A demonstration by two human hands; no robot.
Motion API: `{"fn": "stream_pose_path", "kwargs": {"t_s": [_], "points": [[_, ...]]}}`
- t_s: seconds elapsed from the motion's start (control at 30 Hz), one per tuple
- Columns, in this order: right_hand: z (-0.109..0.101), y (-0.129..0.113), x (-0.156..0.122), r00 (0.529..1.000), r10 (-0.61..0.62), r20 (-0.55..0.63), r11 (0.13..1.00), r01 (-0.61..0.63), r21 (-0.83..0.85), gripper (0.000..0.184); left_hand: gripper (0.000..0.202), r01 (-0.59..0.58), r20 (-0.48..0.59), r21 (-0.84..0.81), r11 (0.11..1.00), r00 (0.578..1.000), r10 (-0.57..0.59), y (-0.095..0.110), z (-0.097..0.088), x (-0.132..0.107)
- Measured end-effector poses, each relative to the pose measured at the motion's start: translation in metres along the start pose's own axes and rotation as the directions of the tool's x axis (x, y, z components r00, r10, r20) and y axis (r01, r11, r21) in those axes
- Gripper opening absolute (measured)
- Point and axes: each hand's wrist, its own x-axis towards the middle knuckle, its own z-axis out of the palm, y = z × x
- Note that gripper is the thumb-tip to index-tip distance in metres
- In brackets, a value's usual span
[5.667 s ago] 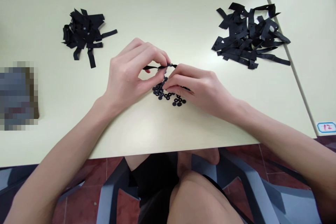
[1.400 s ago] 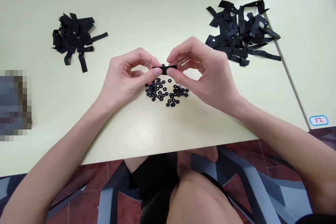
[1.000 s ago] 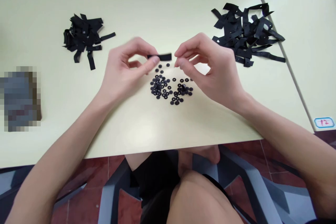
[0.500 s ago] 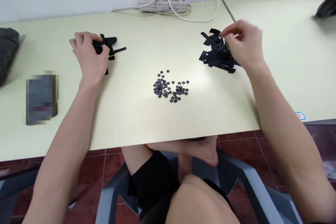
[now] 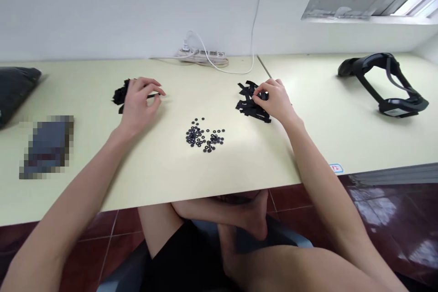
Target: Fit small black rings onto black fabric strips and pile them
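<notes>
While the left hand (image 5: 138, 102) curves over the left pile of black strips (image 5: 119, 95), thumb and forefinger bent near one strip's end (image 5: 153, 96), I cannot tell whether they grip it. At the right strip pile (image 5: 251, 112), the right hand (image 5: 275, 100) bends thumb and forefinger close together, its hold unclear; pinching one loose end should free a single strip without dragging neighbours.

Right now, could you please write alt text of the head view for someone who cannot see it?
A person's left hand partly hides a pile of black strips on a table, the right hand at another pile; small black discs lie between, nearer the front edge. A headset lies farther right.
</notes>
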Motion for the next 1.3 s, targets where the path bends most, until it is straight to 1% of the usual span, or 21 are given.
{"fn": "stream_pose_path", "kwargs": {"t_s": [0.03,0.1,0.17,0.23,0.3,0.33,0.37,0.4,0.43,0.5,0.6,0.73,0.87,0.9,0.97,1.03,1.1,1.13,1.23,1.3], "points": [[0.002,-0.005,-0.001,1.0,-0.016,-0.023,0.999,0.016,0.036,0.008,0.035,-0.02,-0.042,-0.016,1.0,0.999,0.019,0.007,0.003,0.0],[0.007,-0.019,-0.004,0.999,-0.031,-0.031,0.989,0.036,0.141,0.006,0.021,-0.011,-0.01,-0.058,0.998,1.0,0.01,0.03,0.007,-0.001],[0.013,-0.037,-0.011,0.999,-0.047,-0.007,0.955,0.047,0.293,0.002,0.014,0.019,0.02,-0.11,0.994,1.0,-0.017,0.06,0.01,-0.003],[0.02,-0.057,-0.02,0.989,-0.133,0.066,0.91,0.095,0.404,0.006,0.02,-0.017,0.084,-0.198,0.98,0.996,0.035,0.09,0.012,-0.006],[0.026,-0.075,-0.029,0.965,-0.225,0.133,0.888,0.146,0.437,0.009,0.03,-0.042,0.191,-0.288,0.957,0.976,0.1,0.115,0.014,-0.01],[0.029,-0.083,-0.033,0.953,-0.258,0.16,0.881,0.164,0.444,0.01,0.034,-0.031,0.253,-0.319,0.947,0.961,0.116,0.123,0.016,-0.011],[0.031,-0.09,-0.037,0.942,-0.284,0.18,0.875,0.179,0.449,0.011,0.036,-0.018,0.291,-0.351,0.936,0.948,0.127,0.129,0.017,-0.013],[0.033,-0.095,-0.04,0.933,-0.304,0.194,0.871,0.189,0.454,0.012,0.036,0.023,0.328,-0.369,0.929,0.939,0.107,0.133,0.018,-0.015],[0.035,-0.099,-0.042,0.925,-0.319,0.204,0.866,0.197,0.46,0.013,0.034,0.074,0.359,-0.379,0.922,0.93,0.072,0.134,0.02,-0.016],[0.038,-0.104,-0.046,0.918,-0.335,0.214,0.859,0.204,0.47,0.013,0.025,0.162,0.379,-0.408,0.899,0.925,0.005,0.132,0.021,-0.017],[0.04,-0.108,-0.048,0.924,-0.317,0.213,0.862,0.187,0.471,0.011,0.023,0.229,0.377,-0.473,0.851,0.925,-0.039,0.122,0.021,-0.018],[0.042,-0.111,-0.05,0.936,-0.277,0.219,0.874,0.15,0.463,0.011,0.02,0.23,0.388,-0.502,0.834,0.921,-0.021,0.113,0.022,-0.019],[0.041,-0.108,-0.048,0.93,-0.223,0.293,0.884,0.067,0.462,0.018,0.017,0.209,0.373,-0.5,0.84,0.928,-0.009,0.109,0.025,-0.019],[0.04,-0.106,-0.048,0.924,-0.228,0.308,0.889,0.069,0.452,0.019,0.017,0.216,0.365,-0.495,0.841,0.931,-0.024,0.108,0.025,-0.018],[0.036,-0.103,-0.046,0.895,-0.281,0.345,0.896,0.117,0.428,0.016,0.017,0.247,0.346,-0.489,0.836,0.935,-0.074,0.106,0.026,-0.016],[0.032,-0.101,-0.045,0.847,-0.35,0.4,0.893,0.173,0.416,0.011,0.016,0.295,0.34,-0.495,0.817,0.931,-0.131,0.103,0.026,-0.014],[0.028,-0.1,-0.045,0.8,-0.392,0.455,0.885,0.193,0.424,0.009,0.017,0.336,0.347,-0.507,0.794,0.923,-0.168,0.101,0.026,-0.014],[0.027,-0.101,-0.046,0.784,-0.401,0.474,0.883,0.193,0.427,0.009,0.018,0.349,0.351,-0.514,0.784,0.919,-0.178,0.101,0.027,-0.014],[0.026,-0.102,-0.046,0.759,-0.408,0.507,0.882,0.185,0.433,0.008,0.019,0.364,0.364,-0.536,0.762,0.914,-0.18,0.103,0.028,-0.014],[0.026,-0.101,-0.046,0.764,-0.401,0.505,0.884,0.178,0.432,0.011,0.019,0.376,0.371,-0.547,0.748,0.91,-0.186,0.107,0.028,-0.015]]}}
